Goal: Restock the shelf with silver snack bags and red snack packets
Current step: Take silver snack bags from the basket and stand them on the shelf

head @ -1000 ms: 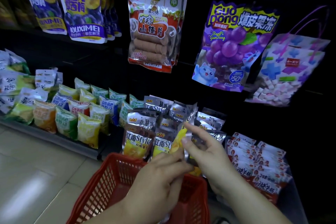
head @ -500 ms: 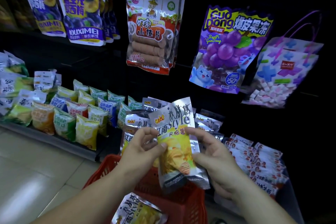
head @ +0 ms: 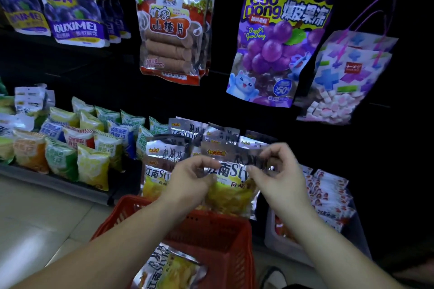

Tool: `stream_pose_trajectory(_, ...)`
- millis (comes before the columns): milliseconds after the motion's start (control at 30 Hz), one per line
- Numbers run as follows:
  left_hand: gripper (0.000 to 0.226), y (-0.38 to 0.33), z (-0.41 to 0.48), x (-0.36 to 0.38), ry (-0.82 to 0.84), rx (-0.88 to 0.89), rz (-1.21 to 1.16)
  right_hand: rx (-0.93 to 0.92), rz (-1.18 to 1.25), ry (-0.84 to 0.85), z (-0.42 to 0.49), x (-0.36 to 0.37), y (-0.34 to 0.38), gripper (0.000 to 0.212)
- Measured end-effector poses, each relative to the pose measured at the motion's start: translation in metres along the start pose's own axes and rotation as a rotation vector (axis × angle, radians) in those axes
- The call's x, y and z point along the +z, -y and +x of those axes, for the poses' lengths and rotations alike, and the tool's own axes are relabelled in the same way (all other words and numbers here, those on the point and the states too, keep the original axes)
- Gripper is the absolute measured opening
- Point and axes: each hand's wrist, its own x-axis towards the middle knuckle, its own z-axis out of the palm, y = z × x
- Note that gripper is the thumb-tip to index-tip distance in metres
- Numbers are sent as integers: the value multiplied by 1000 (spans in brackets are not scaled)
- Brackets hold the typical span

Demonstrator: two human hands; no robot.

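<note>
Pinching the silver bag (head: 231, 185) by its upper edge above the far rim of the red basket (head: 237, 248), the left hand (head: 187, 180) and right hand (head: 281, 176) hold it upright; advisable to seat it squarely against the row of silver bags (head: 168, 148) beyond the basket, label outward, before release.

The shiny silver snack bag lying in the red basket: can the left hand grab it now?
Probably not yet: the left hand and right hand both pinch another silver snack bag. The shiny silver bag in the red plastic basket lies uncovered below, so nothing else blocks it.
</note>
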Motion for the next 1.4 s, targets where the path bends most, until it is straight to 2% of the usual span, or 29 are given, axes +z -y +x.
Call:
stream_pose_trajectory(67,25,5,13,10,6,42,43,-29,-99,0,15,-4,-2,52)
stream_pose_trajectory(133,28,9,25,22,34,72,83,37,-255,136,34,-8,-12,67)
stream_pose_trajectory(167,30,12,31,27,67,72,95,80,-372,208,43,-8,-21,58)
stream_pose_trajectory(200,33,15,37,32,116,63,104,113,-486,267,52,-7,-33,34)
stream_pose_trajectory(233,37,19,44,36,173,39,121,135,-574,296,58,-4,-44,26)
stream_pose_trajectory(267,38,25,49,40,226,13,147,157,-605,318,62,0,-61,39)
stream_pose_trajectory(333,28,44,60,44,250,-35,206,208,-564,344,65,5,-93,34)
stream_pose_trajectory(400,27,68,72,44,168,-72,267,234,-532,415,62,9,-119,21)
stream_pose_trajectory(500,26,89,96,37,54,-167,331,278,-554,509,59,14,-154,21)
stream_pose_trajectory(600,18,93,117,36,59,-182,333,321,-518,580,55,21,-171,22)
stream_pose_trajectory(733,17,99,118,51,149,-221,269,415,-439,678,55,28,-182,30)
stream_pose_trajectory(833,15,116,105,53,259,-239,302,509,-436,896,53,29,-185,10)
stream_pose_trajectory(900,22,134,100,49,357,-207,404,574,-448,957,51,24,-188,17)
stream_pose_trajectory(1000,17,147,90,40,439,-177,555,732,-312,827,48,15,-185,18)
stream_pose_trajectory(1067,18,146,85,39,417,-116,624,645,-358,691,47,14,-185,21)
stream_pose_trajectory(1200,19,130,94,42,280,-49,533,392,-541,505,54,16,-180,23)
stream_pose_trajectory(1300,17,124,108,48,314,-9,540,373,-603,418,77,15,-180,16)
stream_pose_trajectory(1333,18,123,111,51,316,12,550,377,-642,395,85,15,-184,19)
stream_pose_trajectory(1400,18,125,119,54,326,28,559,372,-764,378,97,18,-193,37)
